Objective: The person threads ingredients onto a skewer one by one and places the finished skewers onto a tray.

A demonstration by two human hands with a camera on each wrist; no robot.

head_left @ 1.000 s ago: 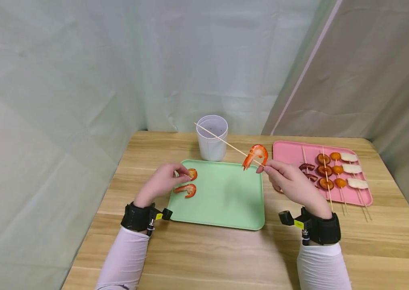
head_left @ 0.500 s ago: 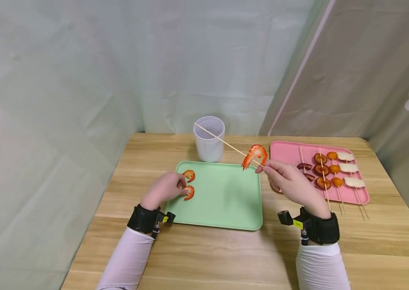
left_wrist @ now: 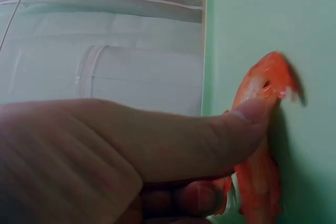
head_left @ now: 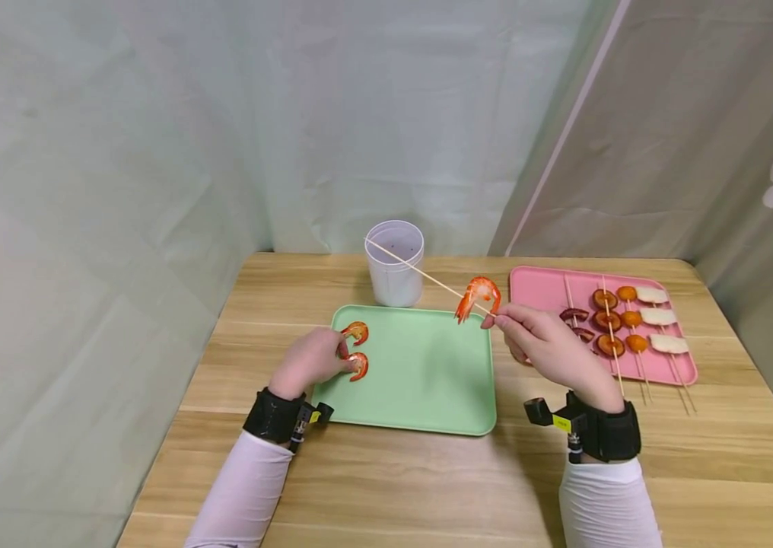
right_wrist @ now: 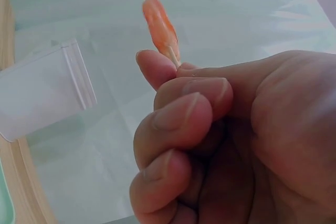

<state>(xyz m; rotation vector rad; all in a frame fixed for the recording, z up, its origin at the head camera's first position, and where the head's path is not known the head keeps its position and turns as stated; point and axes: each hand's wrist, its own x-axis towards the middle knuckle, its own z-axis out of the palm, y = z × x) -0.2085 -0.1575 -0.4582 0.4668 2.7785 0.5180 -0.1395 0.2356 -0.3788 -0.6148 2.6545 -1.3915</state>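
My right hand pinches the end of a thin wooden skewer between thumb and fingertip. A curled orange shrimp is threaded on that skewer close to the fingers, and the bare length slants up to the left. On the left of the green tray lie two more shrimp. The left hand pinches the lower shrimp, which still lies at the tray surface; its thumb covers part of the shrimp in the left wrist view. Just above sits the other shrimp.
Behind the green tray stands a white cup, under the skewer's far tip. At the right, a pink tray bears several finished skewers of mushroom-like slices, orange balls and white pieces. Curtains hang around the wooden table.
The left hand has moved down from the upper shrimp to the lower one and taken hold of it. The right hand with the skewer has barely moved.
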